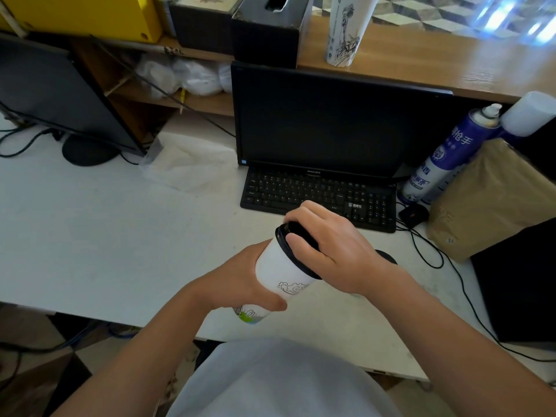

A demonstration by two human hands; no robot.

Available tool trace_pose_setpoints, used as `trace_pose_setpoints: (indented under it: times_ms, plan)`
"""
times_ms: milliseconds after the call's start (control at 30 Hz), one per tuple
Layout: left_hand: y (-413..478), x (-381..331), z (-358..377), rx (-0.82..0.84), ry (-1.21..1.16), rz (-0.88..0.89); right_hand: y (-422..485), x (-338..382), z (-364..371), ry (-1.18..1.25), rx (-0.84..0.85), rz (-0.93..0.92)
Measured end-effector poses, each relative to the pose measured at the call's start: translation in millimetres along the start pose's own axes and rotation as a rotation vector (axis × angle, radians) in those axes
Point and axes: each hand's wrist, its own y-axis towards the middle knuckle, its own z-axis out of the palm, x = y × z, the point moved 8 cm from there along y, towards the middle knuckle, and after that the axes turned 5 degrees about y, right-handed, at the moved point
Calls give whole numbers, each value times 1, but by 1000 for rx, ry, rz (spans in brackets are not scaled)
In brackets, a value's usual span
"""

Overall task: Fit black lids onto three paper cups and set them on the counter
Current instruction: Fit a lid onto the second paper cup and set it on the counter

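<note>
A white paper cup [278, 269] with a line drawing is tilted above the desk, its mouth pointing up and to the right. My left hand [237, 284] is wrapped around its lower body. A black lid [293, 245] sits on its rim, and my right hand [328, 251] covers and grips that lid from the right. Another black lid [388, 256] lies on the desk, mostly hidden behind my right wrist. A tall stack of white paper cups [346, 28] stands on the wooden counter [421, 55] at the back.
A black monitor [331, 121] and keyboard [316, 197] stand just behind my hands. Blue spray cans [445, 155] and a brown paper parcel [487, 200] crowd the right side. A second monitor [54, 91] is at far left. The white desk [90, 230] stretches left.
</note>
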Motion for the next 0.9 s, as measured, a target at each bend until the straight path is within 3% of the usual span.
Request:
trace_pose_setpoints:
  times_ms: [133,233,333,433,533,633,800,900]
  plan:
    - [-2,0,11,214,-219,13,-2,15,-4,-13,-8,-134]
    - [-3,2,29,476,-446,21,-2,20,1,11,-2,-193]
    - [-12,0,46,703,-625,45,0,10,10,203,34,-119]
    - [-16,3,51,764,-739,88,1,-3,15,474,26,10]
    - [-17,4,48,737,-748,124,0,-13,20,655,31,111]
    - [-14,9,41,644,-726,77,-2,-22,22,677,52,169]
    - [-7,23,6,82,-334,-91,-4,-46,21,586,-25,337]
    - [-6,9,-1,-105,-111,-61,-4,-51,26,626,-56,412]
